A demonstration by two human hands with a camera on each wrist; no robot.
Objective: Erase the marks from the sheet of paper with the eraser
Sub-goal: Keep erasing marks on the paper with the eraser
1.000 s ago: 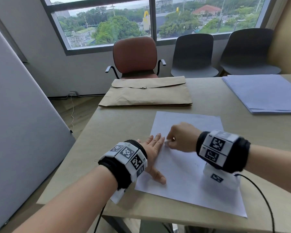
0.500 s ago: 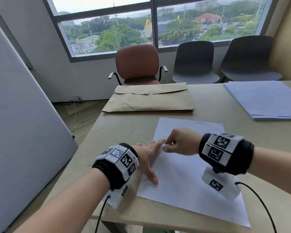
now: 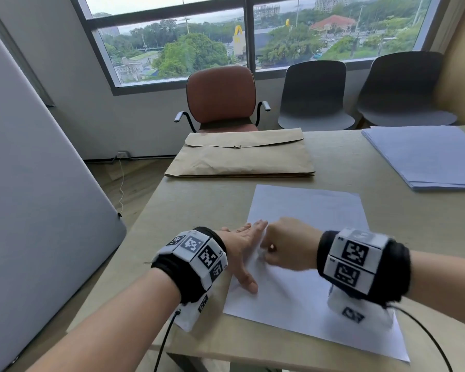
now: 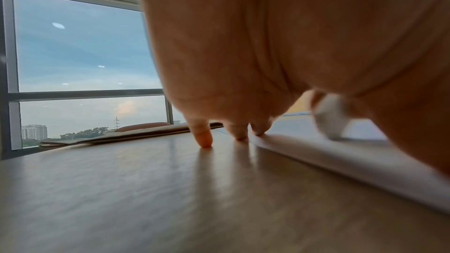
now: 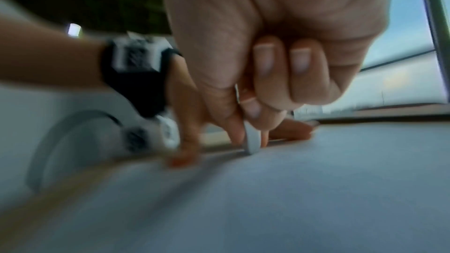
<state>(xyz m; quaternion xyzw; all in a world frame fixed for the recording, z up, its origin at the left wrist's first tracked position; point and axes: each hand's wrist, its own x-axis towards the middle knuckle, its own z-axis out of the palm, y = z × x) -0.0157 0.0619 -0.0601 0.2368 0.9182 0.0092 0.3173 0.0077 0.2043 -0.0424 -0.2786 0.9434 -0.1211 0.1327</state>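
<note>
A white sheet of paper (image 3: pixel 306 277) lies on the wooden table (image 3: pixel 199 205) in front of me. My left hand (image 3: pixel 242 248) lies flat with straight fingers across the sheet's left edge, thumb on the paper; its fingertips (image 4: pixel 204 139) touch the table and the paper's rim (image 4: pixel 316 153). My right hand (image 3: pixel 285 245) is curled just right of it and pinches a small white eraser (image 5: pixel 252 141), whose tip touches the sheet (image 5: pixel 292 189). The eraser (image 4: pixel 331 120) also shows past my left palm. No marks on the paper can be made out.
A brown envelope (image 3: pixel 242 157) lies at the table's far side, a stack of pale blue papers (image 3: pixel 427 157) at the far right. A brown chair (image 3: pixel 220 98) and two grey chairs (image 3: pixel 314 95) stand by the window. A grey panel (image 3: pixel 38 210) stands left of the table.
My right hand with the eraser has shifted slightly toward me along the sheet's left part, and the right wrist view is blurred by motion. My left hand stays flat on the sheet's left edge.
</note>
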